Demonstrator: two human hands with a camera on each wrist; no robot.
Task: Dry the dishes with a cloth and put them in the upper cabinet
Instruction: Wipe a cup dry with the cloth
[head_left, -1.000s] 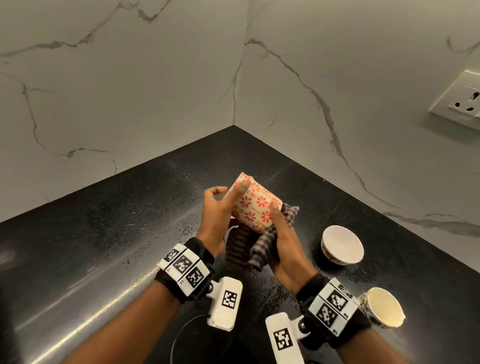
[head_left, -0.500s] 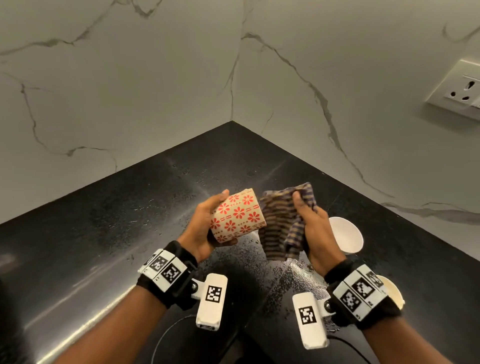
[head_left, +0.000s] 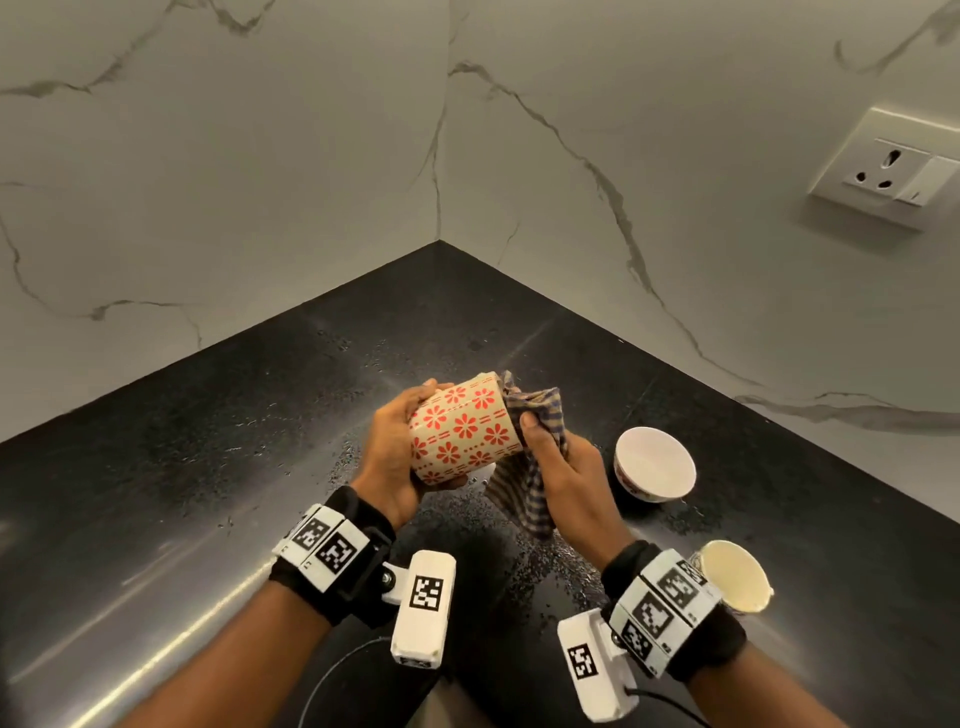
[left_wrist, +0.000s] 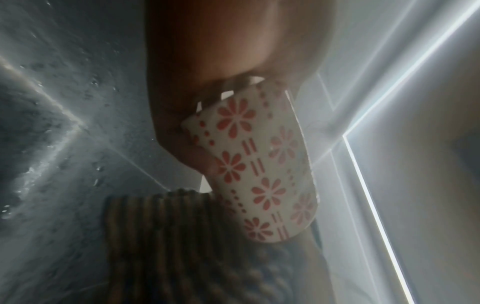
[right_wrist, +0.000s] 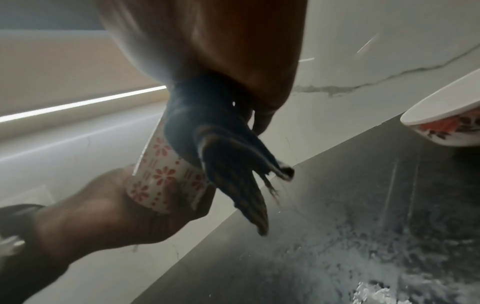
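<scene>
the left hand (head_left: 395, 452) is wrapped around the base end of a flowered cup (head_left: 465, 434), holding it on its side in the air above the black table (head_left: 208, 467), out from the back corner where the two marble walls (head_left: 260, 156) meet. the cup's open mouth faces the right hand (head_left: 566, 478), which grips a bunched striped cloth (head_left: 524, 483) and presses it against the rim, thumb lying on the fabric; a tail of the cloth hangs down below the fist. from the left wrist view the cup (left_wrist: 262, 170) sits between curled fingers (left_wrist: 182, 131) with the cloth (left_wrist: 168, 236) just past it. from the right wrist view the cloth (right_wrist: 221, 148) covers the cup's mouth. a white bowl (head_left: 654, 462) stands on the table just right of the right hand, and a cream cup (head_left: 735, 574) stands nearer the front edge, beside the right wrist. water drops speckle the table under the hands. a wall socket (head_left: 888, 169) is set in the right-hand wall.
</scene>
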